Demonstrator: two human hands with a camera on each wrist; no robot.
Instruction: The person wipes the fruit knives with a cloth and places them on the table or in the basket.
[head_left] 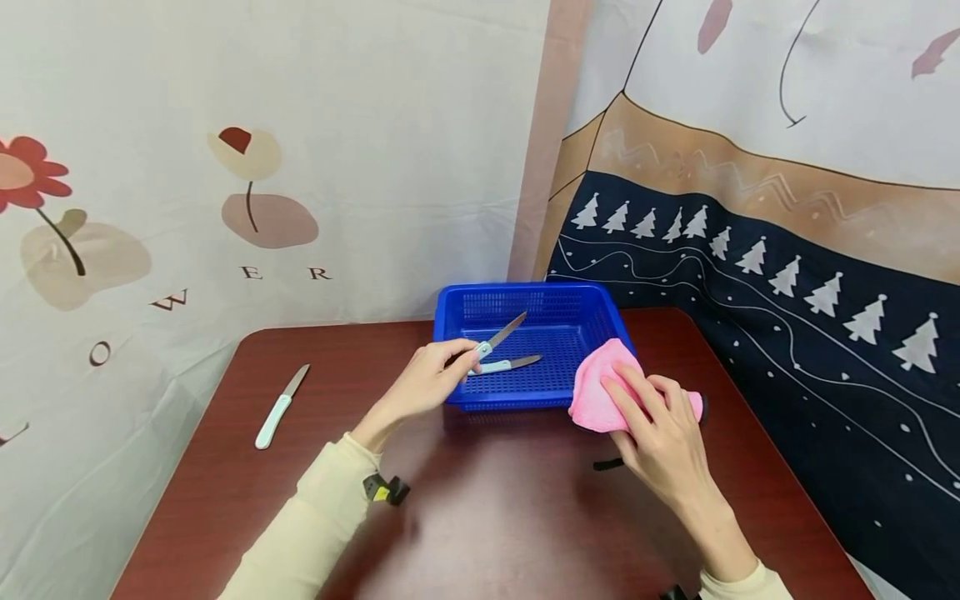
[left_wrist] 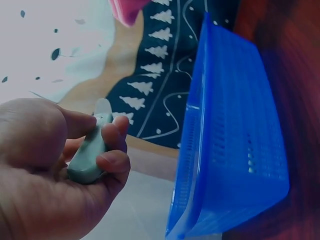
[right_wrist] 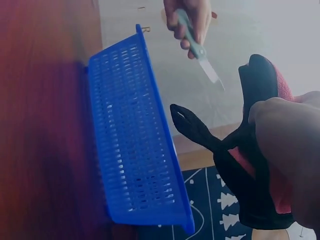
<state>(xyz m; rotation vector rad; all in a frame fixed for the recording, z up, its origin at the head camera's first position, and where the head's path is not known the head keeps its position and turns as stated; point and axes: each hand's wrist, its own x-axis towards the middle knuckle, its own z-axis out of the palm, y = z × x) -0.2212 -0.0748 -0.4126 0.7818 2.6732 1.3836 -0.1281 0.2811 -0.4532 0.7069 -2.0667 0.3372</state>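
Note:
My left hand grips a small knife by its pale green handle, over the near left rim of the blue plastic basket. Its blade points up and toward the far right. Inside the basket lies a second knife of the same kind. At the basket's right front corner, my right hand holds a bunched pink cloth. Black edging and a black hanging loop on the cloth show in the right wrist view. A third knife lies on the table, left of my left hand.
The dark red wooden table has rounded far corners. A white printed curtain hangs behind it. Along the right side hangs a dark cloth patterned with white trees. The basket stands near the table's far edge.

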